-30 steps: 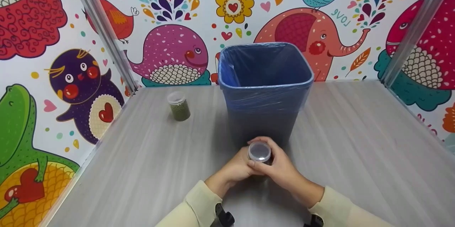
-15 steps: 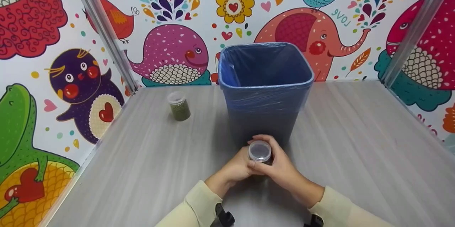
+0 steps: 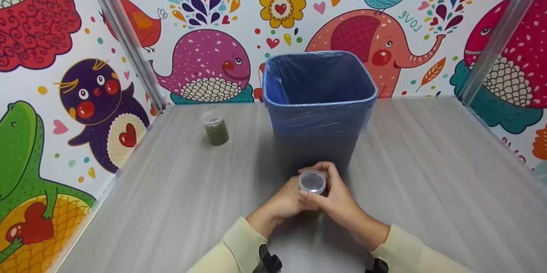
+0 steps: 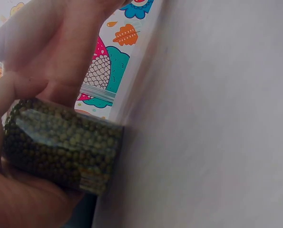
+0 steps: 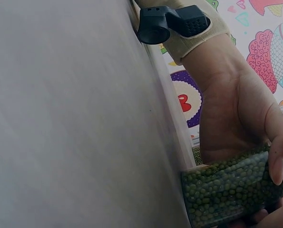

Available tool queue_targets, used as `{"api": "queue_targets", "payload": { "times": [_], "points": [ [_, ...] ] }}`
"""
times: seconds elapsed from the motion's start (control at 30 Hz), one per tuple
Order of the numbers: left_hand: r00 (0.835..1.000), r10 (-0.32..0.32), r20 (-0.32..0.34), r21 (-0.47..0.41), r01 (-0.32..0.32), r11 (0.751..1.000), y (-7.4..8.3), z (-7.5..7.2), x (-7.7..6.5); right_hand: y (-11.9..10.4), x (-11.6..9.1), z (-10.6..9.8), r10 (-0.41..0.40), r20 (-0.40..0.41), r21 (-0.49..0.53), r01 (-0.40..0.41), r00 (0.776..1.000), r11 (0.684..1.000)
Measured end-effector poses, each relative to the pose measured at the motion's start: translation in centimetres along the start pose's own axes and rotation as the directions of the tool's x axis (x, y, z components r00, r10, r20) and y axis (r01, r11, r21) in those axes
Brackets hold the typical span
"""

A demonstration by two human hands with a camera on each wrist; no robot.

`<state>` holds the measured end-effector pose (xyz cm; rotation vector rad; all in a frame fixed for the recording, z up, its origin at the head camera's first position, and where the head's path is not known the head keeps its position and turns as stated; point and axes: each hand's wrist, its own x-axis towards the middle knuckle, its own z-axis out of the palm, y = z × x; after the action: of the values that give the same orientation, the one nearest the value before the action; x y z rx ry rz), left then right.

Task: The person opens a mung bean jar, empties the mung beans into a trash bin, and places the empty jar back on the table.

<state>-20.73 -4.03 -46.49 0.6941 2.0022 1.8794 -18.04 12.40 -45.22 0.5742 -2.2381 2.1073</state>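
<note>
A clear plastic jar of small green beans [image 4: 60,142] stands upright on the grey table, between my two hands and in front of the bin. My left hand [image 3: 282,199] grips the jar's body from the left. Around its clear lid [image 3: 312,180] curl the fingers and thumb of my right hand [image 3: 337,198], from the right side. In the right wrist view the beans show through the wall of the jar [image 5: 227,192], its base at the table. The left hand's fingers are partly hidden behind the jar.
A blue-grey bin [image 3: 316,136] lined with a thin clear bag stands just beyond the hands. To its left, a second lidded jar of green beans [image 3: 217,132] rests on the table [image 3: 171,204]. Walls printed with cartoon animals [image 3: 205,63] enclose the back and sides.
My right hand's fingers have shifted slightly around the lid, its fingertips bending differently at the far side. The left hand, the bin and the second jar stay where they were.
</note>
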Motion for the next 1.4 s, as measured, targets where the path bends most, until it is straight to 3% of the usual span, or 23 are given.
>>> {"api": "queue_targets", "payload": {
  "times": [0.57,1.03,1.4],
  "points": [
    [1.000,0.003,-0.004,0.020,-0.003,1.000,-0.05,-0.03,0.01,0.04,-0.05,0.02,-0.020,0.003,-0.003,0.020,1.000,1.000],
    [1.000,-0.007,-0.006,0.045,0.008,0.999,0.18,-0.10,-0.05,0.04,-0.10,-0.11,-0.035,0.041,-0.110,0.039,0.999,0.993],
    [1.000,-0.016,-0.013,0.047,0.017,0.999,0.15,-0.06,-0.05,0.06,-0.11,-0.10,-0.036,0.034,-0.122,0.040,0.999,0.992]
  ]
}}
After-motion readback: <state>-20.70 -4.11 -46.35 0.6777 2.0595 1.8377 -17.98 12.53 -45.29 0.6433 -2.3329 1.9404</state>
